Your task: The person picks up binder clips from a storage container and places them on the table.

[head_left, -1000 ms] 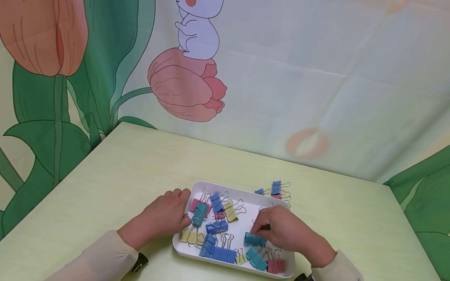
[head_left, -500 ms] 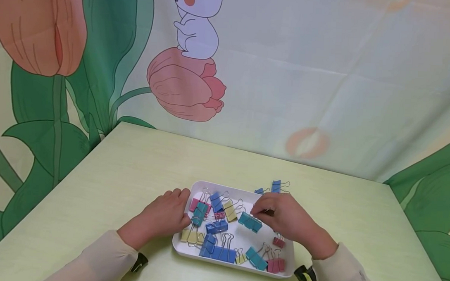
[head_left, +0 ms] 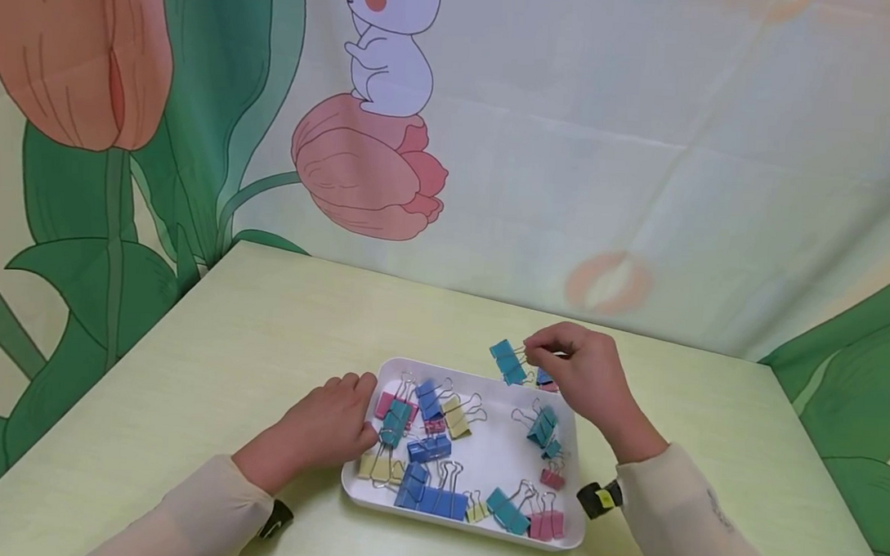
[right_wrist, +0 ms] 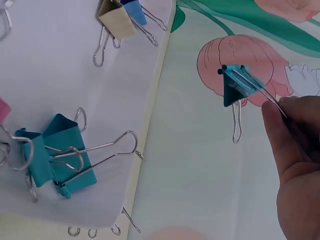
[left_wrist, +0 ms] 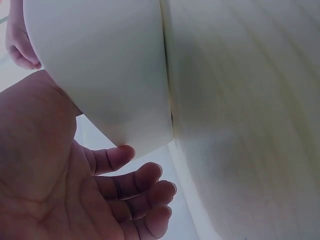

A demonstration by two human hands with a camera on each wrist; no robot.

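My right hand [head_left: 582, 369] pinches a teal binder clip [head_left: 508, 362] by its wire handle, above the far side of the white tray [head_left: 482, 471]. In the right wrist view the teal clip's folded body points away from the fingertips [right_wrist: 272, 112], with its other handle hanging down. At the tray's left edge my left hand [head_left: 322, 421] holds the wall, thumb at the rim. The left wrist view shows that hand's bent fingers [left_wrist: 150, 175] against the outer wall, the thumb hidden behind it. Several blue, yellow, pink and teal clips lie in the tray, including a blue clip [head_left: 444, 503].
Past the tray's far edge, a blue clip [head_left: 544, 378] and a pink one show partly behind the right hand. The tray stands on a pale yellow table [head_left: 281, 329]. A printed curtain [head_left: 530, 150] with tulips hangs at the table's back edge.
My right hand has lifted the teal clip from the tray and carried it away from me, over the far rim. Clips it covered earlier now show. The left hand has stayed in place.
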